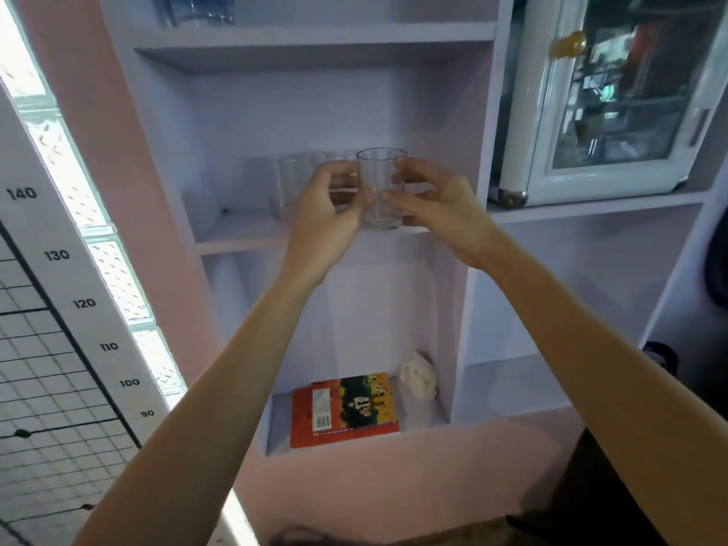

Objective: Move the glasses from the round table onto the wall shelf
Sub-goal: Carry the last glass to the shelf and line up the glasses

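step: placing | glass point(381, 187) is held upright between left hand point(329, 202) and right hand point(437, 206), both closed around it, at the wall shelf point(236, 234) front edge, right of the glasses already shelved point(283, 187) | advice: base should be set down flat, clear of neighbours, before fingers are released

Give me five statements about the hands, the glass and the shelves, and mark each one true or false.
1. Both hands hold one clear glass. True: the left hand and right hand grip it from either side.
2. The held glass is upside down. False: it is upright, rim on top.
3. More glasses already stand on the same shelf, to the left. True.
4. The book lies on the shelf above the glasses. False: it lies flat in the compartment below.
5. The small fridge stands to the left of the glasses. False: it stands to the right.
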